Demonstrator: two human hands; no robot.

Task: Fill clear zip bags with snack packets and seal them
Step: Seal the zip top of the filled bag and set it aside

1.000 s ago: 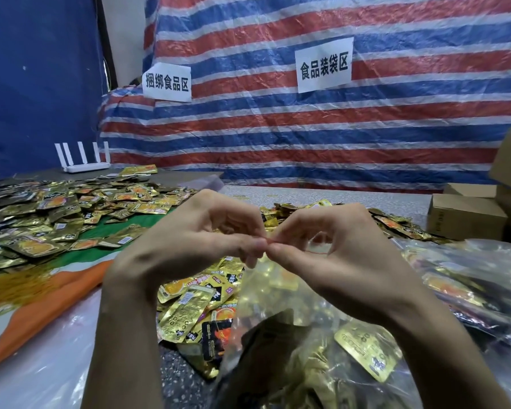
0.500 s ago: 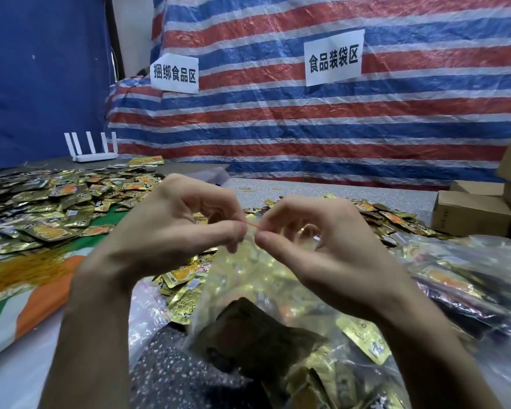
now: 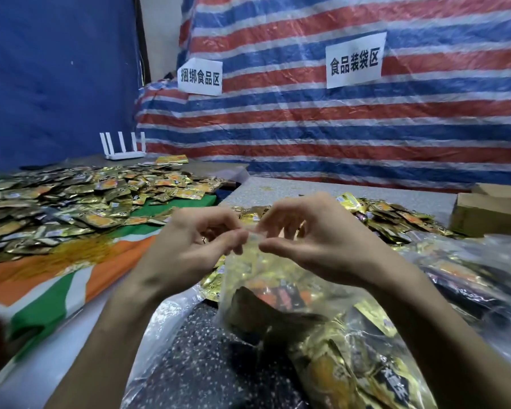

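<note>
**Both hands pinch the mouth of a filled zip bag**

Centre of frame: left hand (image 3: 195, 246), thumb and forefinger pinched on the top edge of the clear zip bag (image 3: 278, 293), other fingers loosely curled above. Just to its right, right hand (image 3: 316, 240) has the same pinch on the same edge. The 2 pinches sit side by side, tips almost touching. Cannot tell whether the zip strip under the fingers is closed.

The bag hangs from the pinch and slopes toward the lower right of the frame. It bulges with gold and black snack packets (image 3: 351, 367), and its lower part runs off the bottom edge. Under it, lower centre, is a dark speckled surface (image 3: 195, 355).

Just behind the hands, right of centre, a heap of loose packets (image 3: 396, 219) lies on the grey speckled tabletop (image 3: 292, 187). Nearer the right edge are more filled bags (image 3: 469, 276), clear plastic over gold and black. Above them, at the right edge, is a cardboard box (image 3: 484, 214).

Left half of frame: a wide spread of gold packets (image 3: 71, 208) lies on an orange, green and white cloth (image 3: 56, 281).

Beyond that spread, left of centre, a white router (image 3: 124, 147) stands with its antennas upright.

Backdrop: a blue sheet (image 3: 56, 78) fills the upper left, and a red, white and blue striped tarp (image 3: 337, 128) covers the rest. There are 2 white paper signs with printed Chinese characters on the tarp, the smaller sign (image 3: 200, 76) at upper centre and the larger sign (image 3: 355, 62) to its right.
</note>
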